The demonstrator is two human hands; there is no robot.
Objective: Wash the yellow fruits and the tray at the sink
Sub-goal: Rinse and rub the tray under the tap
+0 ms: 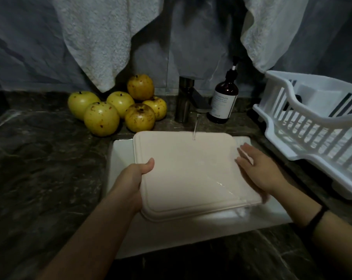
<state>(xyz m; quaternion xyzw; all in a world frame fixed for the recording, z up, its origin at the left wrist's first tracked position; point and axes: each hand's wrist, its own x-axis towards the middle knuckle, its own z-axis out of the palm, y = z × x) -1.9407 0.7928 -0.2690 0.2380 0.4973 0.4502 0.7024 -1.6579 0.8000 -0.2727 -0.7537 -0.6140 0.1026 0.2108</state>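
well, the tray [187, 172] was held tilted over the white sink [120, 158], and a thin stream of water [196, 126] from the tap [186, 98] fell on its far edge. the left hand [130, 178] gripped the tray's left rim, thumb on top, fingers hidden beneath. the right hand [260, 172] lay against the right rim, fingers [244, 161] straight and close together. six yellow fruits [118, 110] sat piled on the dark table [39, 158], left of the tap.

Dim, cool light is falling from above, leaving the countertop [39, 168] murky. The pale tray [181, 168] and white sink [118, 158] are standing out brightest. Highlights are glinting on the yellow fruits [101, 118]. Wide-angle distortion is bending the edges; the right hand [258, 170] is showing slight blur.
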